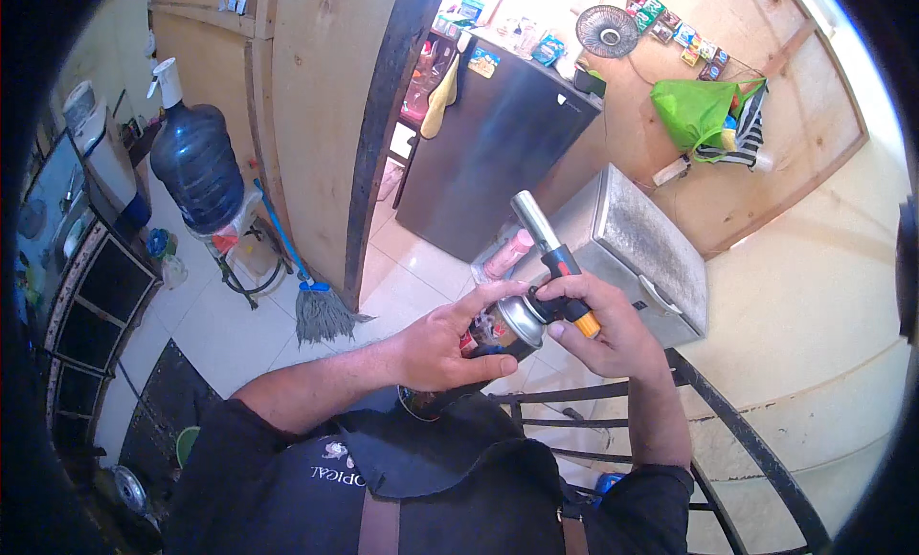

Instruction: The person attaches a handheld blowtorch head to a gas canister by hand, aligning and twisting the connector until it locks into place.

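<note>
A butane gas canister [495, 329], dark with a silvery domed top, lies tilted in front of my chest, and my left hand [459, 340] is wrapped around its body. At the canister's top end sits a blowtorch head [540, 221] with a metal tube, a black body and an orange knob [586, 324]. My right hand [603, 325] grips the black body of the torch head close to the knob, the metal tube pointing up and away from me. The exact joint between torch and canister is partly covered by my fingers. No flame shows at the tube.
A black metal railing [747, 411] stands close at the right. Ahead are a grey chest-like box [646, 246], a dark refrigerator [495, 139] and a pink bottle [508, 253]. Toward the left stand a mop [323, 314], a large blue water bottle [197, 160] and a wooden partition [323, 88].
</note>
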